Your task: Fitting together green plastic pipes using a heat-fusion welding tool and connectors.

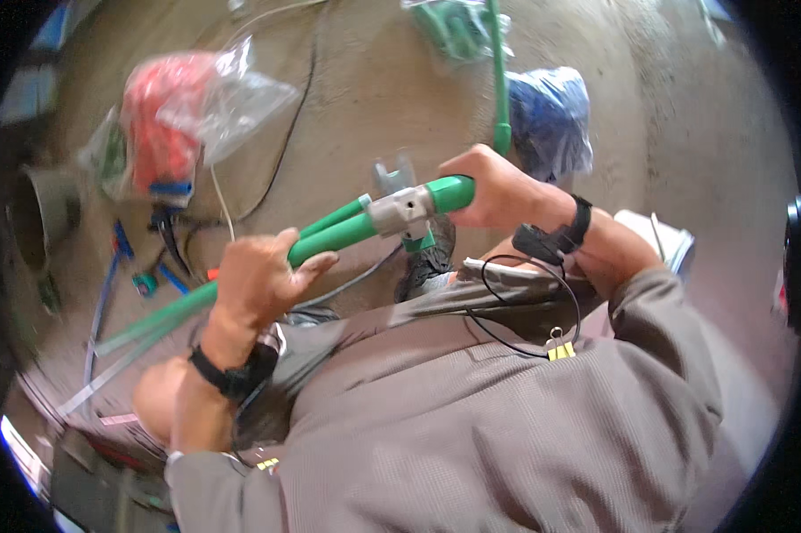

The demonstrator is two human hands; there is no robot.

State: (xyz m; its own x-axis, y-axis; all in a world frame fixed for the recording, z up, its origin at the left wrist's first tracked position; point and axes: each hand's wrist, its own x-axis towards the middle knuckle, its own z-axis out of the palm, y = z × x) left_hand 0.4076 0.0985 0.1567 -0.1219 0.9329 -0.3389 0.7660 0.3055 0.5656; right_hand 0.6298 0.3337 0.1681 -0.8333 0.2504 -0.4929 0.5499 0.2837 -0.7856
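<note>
A long green pipe (pixel 334 235) crosses in front of my chest, slanting from low left up to the right. My left hand (pixel 257 277) is closed round it, with the thumb lying along it. At the pipe's bent right end, my right hand (pixel 498 188) is closed too. Between the hands a light grey fitting (pixel 402 210) with a small hole sits around the pipe, and a grey U-shaped bracket (pixel 393 172) shows just beyond. A thinner green tube (pixel 337 217) runs beside the pipe. Another green pipe (pixel 502 89) stretches away beyond my right hand.
A clear bag with red contents (pixel 165 120) lies far left, and a blue bundle in plastic (pixel 550 120) far right. Green parts in a bag (pixel 458 27) lie at the back. A grey bucket (pixel 45 213), cables, and a tape measure (pixel 145 284) are on the left.
</note>
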